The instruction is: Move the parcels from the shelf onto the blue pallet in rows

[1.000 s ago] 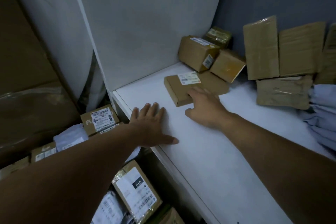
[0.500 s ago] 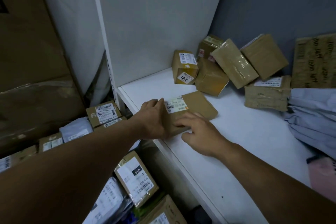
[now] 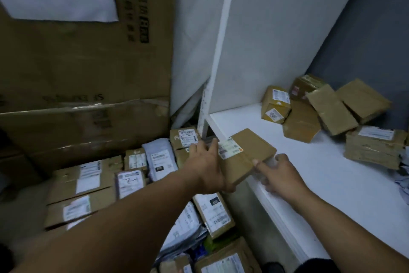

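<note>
A flat brown parcel [image 3: 247, 155] with a white label sits tilted at the front left edge of the white shelf [image 3: 327, 179], partly overhanging it. My left hand [image 3: 208, 166] grips its left end, fingers over the top near the label. My right hand [image 3: 278, 173] touches its right end with the fingertips, resting on the shelf. Several more brown parcels [image 3: 309, 108] lie piled at the shelf's back corner. Below and to the left, many labelled parcels [image 3: 88, 182] lie side by side; the pallet under them is hidden.
A stack of flat brown packets [image 3: 374, 146] lies at the shelf's right. Large cardboard cartons [image 3: 84, 62] stand behind the low parcels. A white upright panel [image 3: 265, 40] bounds the shelf on its left. More parcels [image 3: 212, 210] lie under the shelf edge.
The flat parcel slid from mid-shelf to the front left edge. My left hand went from flat on the shelf to gripping the parcel. The view swung left.
</note>
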